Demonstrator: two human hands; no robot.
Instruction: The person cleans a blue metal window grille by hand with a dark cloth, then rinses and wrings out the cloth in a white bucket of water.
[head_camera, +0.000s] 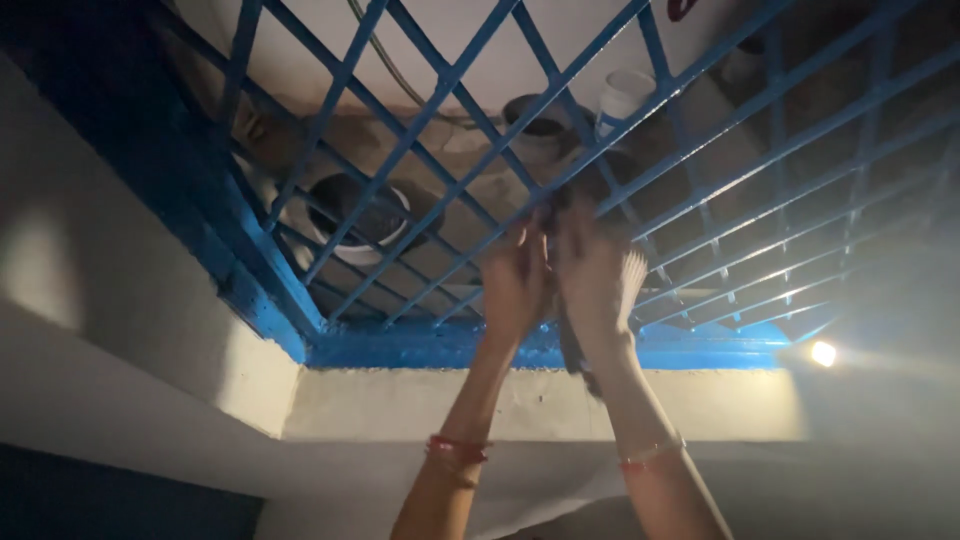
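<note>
Wiping in hand: blue grille (420, 130) is rubbed; dark cloth (572, 340) is clamped by right hand (598, 275); left hand (512, 285) fingers' state cannot be told; firm overhead pressure is judged needed.

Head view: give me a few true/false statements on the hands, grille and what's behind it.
1. Both hands are raised to the blue grille. True: the left hand and right hand are up against its bars.
2. The grille is painted red. False: bars and frame are blue.
3. Pipes show behind the grille. True: a white pipe end and a wider round opening show through the bars.
4. The wrists are bare. False: each carries a red band.
5. A dark strip hangs below the right hand. True, though what it is cannot be told.
6. A bright light is at far left. False: it glows at lower right.
</note>
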